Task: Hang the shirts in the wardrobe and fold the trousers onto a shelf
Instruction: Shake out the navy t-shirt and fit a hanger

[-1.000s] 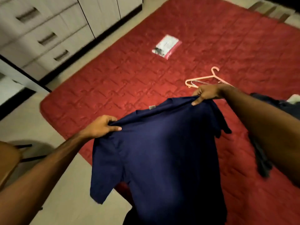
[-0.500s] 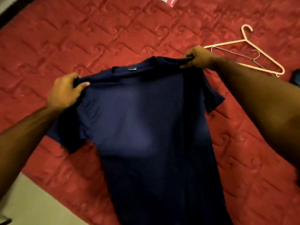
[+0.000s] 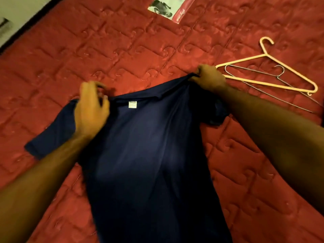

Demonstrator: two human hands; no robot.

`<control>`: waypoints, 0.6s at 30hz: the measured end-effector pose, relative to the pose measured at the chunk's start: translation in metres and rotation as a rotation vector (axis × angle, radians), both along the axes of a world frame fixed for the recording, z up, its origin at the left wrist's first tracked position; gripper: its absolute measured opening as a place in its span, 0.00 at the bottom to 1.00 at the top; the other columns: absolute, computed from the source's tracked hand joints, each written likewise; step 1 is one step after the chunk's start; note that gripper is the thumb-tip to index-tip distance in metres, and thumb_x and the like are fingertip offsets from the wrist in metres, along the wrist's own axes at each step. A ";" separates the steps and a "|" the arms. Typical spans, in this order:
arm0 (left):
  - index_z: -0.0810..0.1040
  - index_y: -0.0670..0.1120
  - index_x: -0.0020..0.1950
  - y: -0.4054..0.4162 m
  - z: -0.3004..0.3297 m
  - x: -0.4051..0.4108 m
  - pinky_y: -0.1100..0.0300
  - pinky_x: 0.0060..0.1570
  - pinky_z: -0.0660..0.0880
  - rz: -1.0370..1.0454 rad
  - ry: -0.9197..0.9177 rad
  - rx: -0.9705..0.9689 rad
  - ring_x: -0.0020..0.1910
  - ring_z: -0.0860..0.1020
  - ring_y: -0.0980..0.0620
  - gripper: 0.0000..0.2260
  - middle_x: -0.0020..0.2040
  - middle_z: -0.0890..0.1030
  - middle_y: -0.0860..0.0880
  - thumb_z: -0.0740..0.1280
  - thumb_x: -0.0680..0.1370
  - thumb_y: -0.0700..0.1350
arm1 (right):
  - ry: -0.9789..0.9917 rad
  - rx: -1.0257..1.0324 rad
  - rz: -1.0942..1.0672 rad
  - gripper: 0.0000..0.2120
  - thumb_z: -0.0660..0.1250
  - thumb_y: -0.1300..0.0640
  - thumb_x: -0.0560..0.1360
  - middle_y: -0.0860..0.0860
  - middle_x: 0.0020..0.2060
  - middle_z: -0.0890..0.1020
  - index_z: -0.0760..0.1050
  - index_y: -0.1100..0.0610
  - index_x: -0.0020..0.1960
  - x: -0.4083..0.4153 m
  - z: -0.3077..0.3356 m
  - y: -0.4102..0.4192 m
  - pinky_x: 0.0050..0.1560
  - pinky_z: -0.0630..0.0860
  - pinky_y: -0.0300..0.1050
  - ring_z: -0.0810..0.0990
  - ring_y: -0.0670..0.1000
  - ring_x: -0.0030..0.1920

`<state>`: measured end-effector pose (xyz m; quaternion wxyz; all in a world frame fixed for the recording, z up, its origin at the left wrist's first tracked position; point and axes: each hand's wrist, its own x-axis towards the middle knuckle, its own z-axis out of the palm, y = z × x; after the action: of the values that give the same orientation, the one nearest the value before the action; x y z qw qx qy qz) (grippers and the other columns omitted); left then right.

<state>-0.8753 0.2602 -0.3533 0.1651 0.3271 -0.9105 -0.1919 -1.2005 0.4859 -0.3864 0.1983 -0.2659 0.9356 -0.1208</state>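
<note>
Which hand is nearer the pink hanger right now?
The right hand. It grips the shirt at its shoulder, right beside the near end of the pink hanger. The left hand is over the shirt's other shoulder, much farther away.

A red quilted mattress (image 3: 122,55) carries everything. A navy shirt (image 3: 149,155) lies spread across it. Just right of the shirt's collar rest a pink plastic hanger (image 3: 273,85) and a thin wire hanger (image 3: 254,71), overlapping. Well beyond the collar lies a flat printed packet (image 3: 170,7).
</note>
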 end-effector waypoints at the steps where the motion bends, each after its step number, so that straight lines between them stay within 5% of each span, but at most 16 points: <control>1: 0.72 0.45 0.60 0.019 -0.001 -0.008 0.49 0.49 0.72 -0.089 0.044 0.102 0.51 0.75 0.46 0.11 0.52 0.75 0.46 0.64 0.78 0.41 | 0.032 0.011 0.001 0.24 0.68 0.36 0.71 0.59 0.55 0.82 0.76 0.54 0.55 -0.001 -0.002 0.002 0.53 0.78 0.56 0.81 0.61 0.57; 3: 0.72 0.48 0.63 0.051 -0.007 -0.022 0.51 0.52 0.73 -0.323 0.006 0.208 0.52 0.76 0.51 0.12 0.54 0.76 0.51 0.64 0.80 0.43 | 0.039 0.017 0.037 0.22 0.69 0.34 0.71 0.58 0.53 0.82 0.74 0.53 0.49 -0.007 -0.004 0.003 0.51 0.77 0.54 0.81 0.60 0.55; 6: 0.69 0.50 0.71 0.077 -0.030 -0.046 0.43 0.58 0.72 -0.612 -0.201 -0.012 0.62 0.74 0.46 0.19 0.65 0.73 0.49 0.62 0.80 0.51 | -0.068 -0.049 0.130 0.19 0.73 0.42 0.72 0.56 0.45 0.81 0.76 0.58 0.46 -0.024 -0.001 0.005 0.47 0.73 0.47 0.80 0.58 0.50; 10: 0.61 0.55 0.79 0.076 -0.047 -0.079 0.36 0.63 0.68 -0.466 -0.365 -0.134 0.66 0.70 0.40 0.27 0.71 0.68 0.45 0.58 0.81 0.60 | -0.154 -0.122 0.089 0.16 0.76 0.50 0.72 0.51 0.45 0.79 0.78 0.60 0.52 -0.037 0.004 0.007 0.45 0.68 0.40 0.77 0.51 0.49; 15: 0.52 0.57 0.81 0.055 -0.049 -0.104 0.35 0.58 0.68 -0.410 -0.467 -0.261 0.66 0.68 0.36 0.31 0.77 0.63 0.44 0.55 0.81 0.65 | 0.302 -0.050 0.127 0.21 0.64 0.67 0.70 0.58 0.61 0.74 0.69 0.57 0.62 -0.014 0.009 0.019 0.54 0.73 0.59 0.74 0.63 0.59; 18: 0.55 0.55 0.81 0.043 -0.045 -0.130 0.35 0.58 0.68 -0.363 -0.514 -0.277 0.67 0.68 0.35 0.30 0.80 0.59 0.46 0.55 0.81 0.64 | 0.477 -0.246 0.340 0.25 0.62 0.64 0.70 0.55 0.67 0.72 0.72 0.55 0.66 0.043 0.008 0.038 0.63 0.69 0.57 0.71 0.60 0.66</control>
<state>-1.0054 0.3028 -0.3988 -0.0639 0.1720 -0.9830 -0.0039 -1.1575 0.5242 -0.3787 -0.0430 -0.4612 0.8763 -0.1326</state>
